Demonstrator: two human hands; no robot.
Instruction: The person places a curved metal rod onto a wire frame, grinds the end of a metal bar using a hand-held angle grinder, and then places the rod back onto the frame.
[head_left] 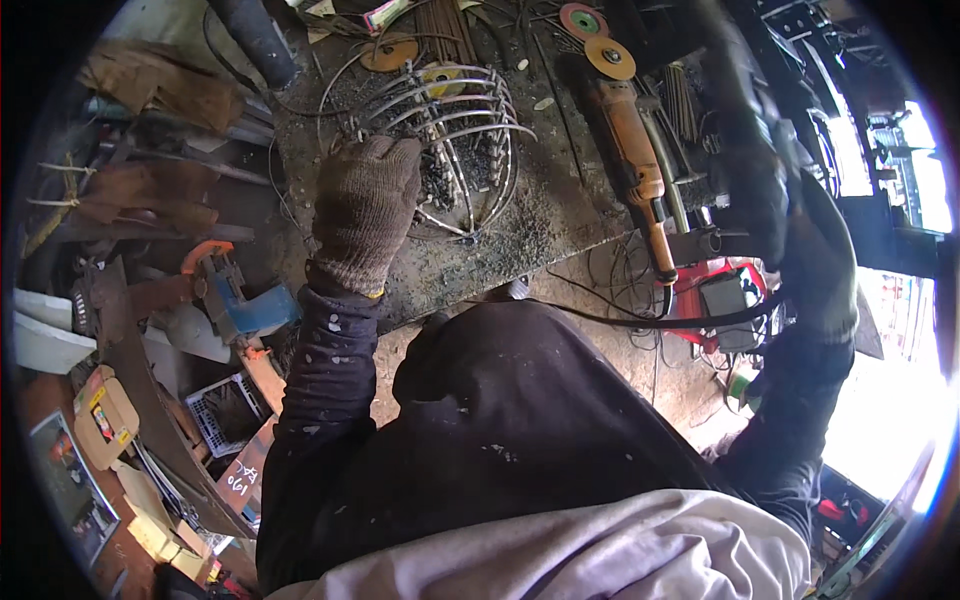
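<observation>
My left hand (pixel 368 205), in a brown knitted glove, is closed at the left end of a frame of bent, ribbed metal rods (pixel 470 115). The rods curve over a longer spine, and the frame rests on the gritty metal bench (pixel 420 285). My fingertips are partly hidden behind the glove's back. Raised off to the right of the bench, my right hand (pixel 815 255) wears a pale glove and is blurred by motion. It grips a long dark tool (pixel 745 130), too smeared to name. A black cable (pixel 690 322) runs up to that hand.
An orange angle grinder (pixel 628 130) with a tan disc (pixel 610 58) lies on the bench's right side. Loose discs and rods (pixel 440 30) lie at the back. A blue clamp-like tool (pixel 255 300) stands left of the bench. A red machine (pixel 705 300) sits below its right edge.
</observation>
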